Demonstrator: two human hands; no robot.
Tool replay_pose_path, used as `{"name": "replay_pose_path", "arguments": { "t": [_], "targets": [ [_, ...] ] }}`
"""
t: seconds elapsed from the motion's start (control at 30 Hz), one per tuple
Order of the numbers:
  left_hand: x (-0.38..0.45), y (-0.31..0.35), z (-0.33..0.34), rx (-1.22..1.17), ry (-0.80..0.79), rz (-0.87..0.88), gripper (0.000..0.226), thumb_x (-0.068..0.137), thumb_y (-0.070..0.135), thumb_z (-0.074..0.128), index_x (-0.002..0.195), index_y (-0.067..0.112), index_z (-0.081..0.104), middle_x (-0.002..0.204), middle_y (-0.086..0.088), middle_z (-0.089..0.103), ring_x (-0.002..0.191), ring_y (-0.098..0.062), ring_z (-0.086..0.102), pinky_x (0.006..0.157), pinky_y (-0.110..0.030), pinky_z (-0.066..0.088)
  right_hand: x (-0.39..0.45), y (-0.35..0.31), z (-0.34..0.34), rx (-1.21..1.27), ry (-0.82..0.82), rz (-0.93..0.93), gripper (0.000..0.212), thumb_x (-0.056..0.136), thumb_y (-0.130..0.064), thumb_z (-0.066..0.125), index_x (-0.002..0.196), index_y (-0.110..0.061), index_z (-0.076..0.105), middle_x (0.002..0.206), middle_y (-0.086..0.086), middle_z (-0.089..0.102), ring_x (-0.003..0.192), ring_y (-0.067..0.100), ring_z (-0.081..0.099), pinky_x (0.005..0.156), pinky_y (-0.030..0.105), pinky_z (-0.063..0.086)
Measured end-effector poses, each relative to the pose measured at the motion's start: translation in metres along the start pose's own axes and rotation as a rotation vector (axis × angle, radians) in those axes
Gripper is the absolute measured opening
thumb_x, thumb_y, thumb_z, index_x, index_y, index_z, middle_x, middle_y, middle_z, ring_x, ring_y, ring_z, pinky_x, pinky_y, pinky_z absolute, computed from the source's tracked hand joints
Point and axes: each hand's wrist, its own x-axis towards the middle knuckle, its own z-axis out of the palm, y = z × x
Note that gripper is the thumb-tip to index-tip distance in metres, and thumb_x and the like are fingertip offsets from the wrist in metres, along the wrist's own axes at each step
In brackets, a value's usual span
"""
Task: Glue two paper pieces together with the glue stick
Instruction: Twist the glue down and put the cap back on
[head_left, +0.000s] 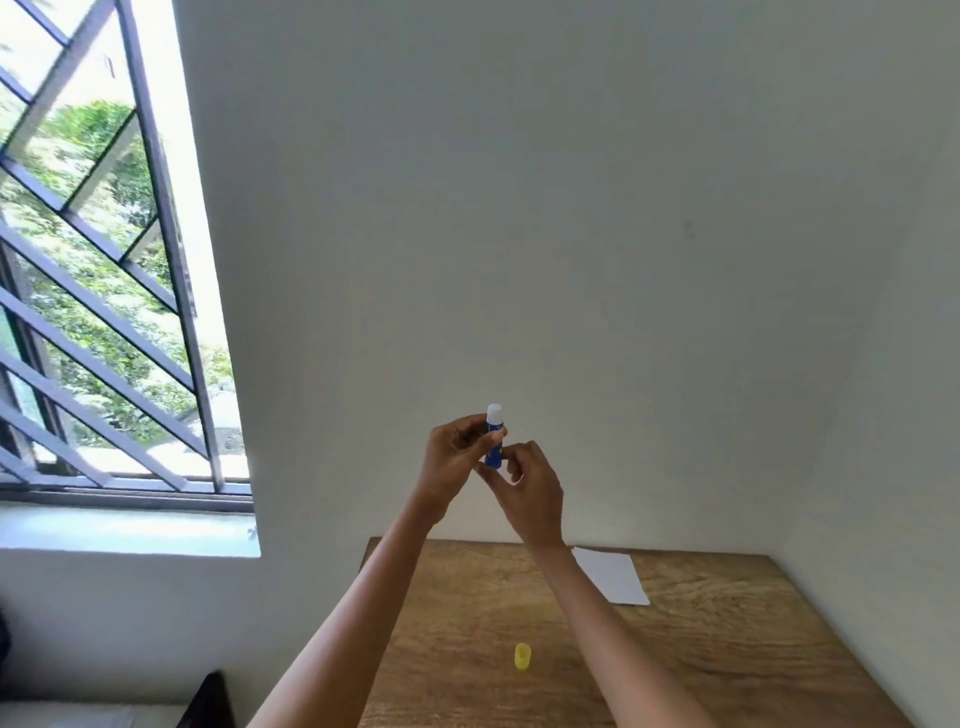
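I hold a blue glue stick upright in front of the wall, well above the table, its white glue tip showing at the top. My left hand grips the tube's side. My right hand pinches the tube's bottom end with thumb and fingers. The yellow cap lies off the stick on the wooden table. A white paper piece lies flat near the table's far edge, partly hidden by my right forearm. I see only this one paper.
A plain white wall rises right behind the table. A barred window with a sill is at the left. A dark object stands by the table's left side at the bottom of the view.
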Motion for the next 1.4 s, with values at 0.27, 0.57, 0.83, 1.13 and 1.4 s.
{"name": "replay_pose_path", "arguments": {
  "t": [0.27,0.57,0.83,1.13,1.4],
  "targets": [
    [-0.011,-0.025,-0.007,-0.071,0.096,-0.045,0.016,0.084,0.004,0.065,0.089,0.017,0.074,0.083,0.001,0.075,0.082,-0.01,0.069,0.074,-0.018,0.054,-0.004,0.019,0.004,0.182,-0.342,0.058,0.01,0.088,-0.032,0.06,0.091,-0.023,0.065,0.073,-0.013,0.048,0.066,-0.001,0.05,0.061,0.017,0.035],
    [0.003,-0.035,-0.016,-0.043,0.069,-0.053,0.022,0.081,0.004,0.068,0.085,0.025,0.075,0.077,0.003,0.074,0.074,-0.011,0.068,0.068,-0.018,0.054,-0.002,0.018,0.029,0.234,-0.095,0.101,0.023,0.079,-0.04,0.068,0.087,-0.021,0.057,0.066,-0.01,0.042,0.055,0.008,0.036,0.051,0.017,0.032],
    [0.015,-0.041,-0.021,-0.034,0.059,-0.068,0.022,0.081,0.006,0.07,0.089,0.026,0.074,0.081,0.003,0.075,0.081,-0.013,0.07,0.074,-0.022,0.055,0.017,0.024,0.025,-0.003,-0.185,0.071,0.013,0.082,-0.04,0.065,0.086,-0.028,0.063,0.061,-0.012,0.043,0.056,0.004,0.045,0.051,0.016,0.032],
    [0.017,-0.04,-0.024,-0.063,0.042,-0.08,0.021,0.08,0.006,0.07,0.091,0.023,0.073,0.082,0.003,0.075,0.081,-0.014,0.07,0.074,-0.02,0.055,0.02,0.012,0.018,0.132,-0.347,0.077,0.013,0.088,-0.037,0.059,0.093,-0.026,0.063,0.054,-0.01,0.036,0.05,0.004,0.038,0.052,0.02,0.027],
    [0.006,-0.047,-0.007,-0.072,0.066,-0.067,0.021,0.08,0.006,0.07,0.088,0.025,0.074,0.072,0.003,0.072,0.068,-0.01,0.068,0.065,-0.017,0.053,0.001,0.017,0.018,-0.098,-0.052,0.118,0.024,0.074,-0.053,0.066,0.072,-0.034,0.052,0.052,-0.013,0.042,0.051,0.004,0.045,0.047,0.014,0.032]
  ]
}}
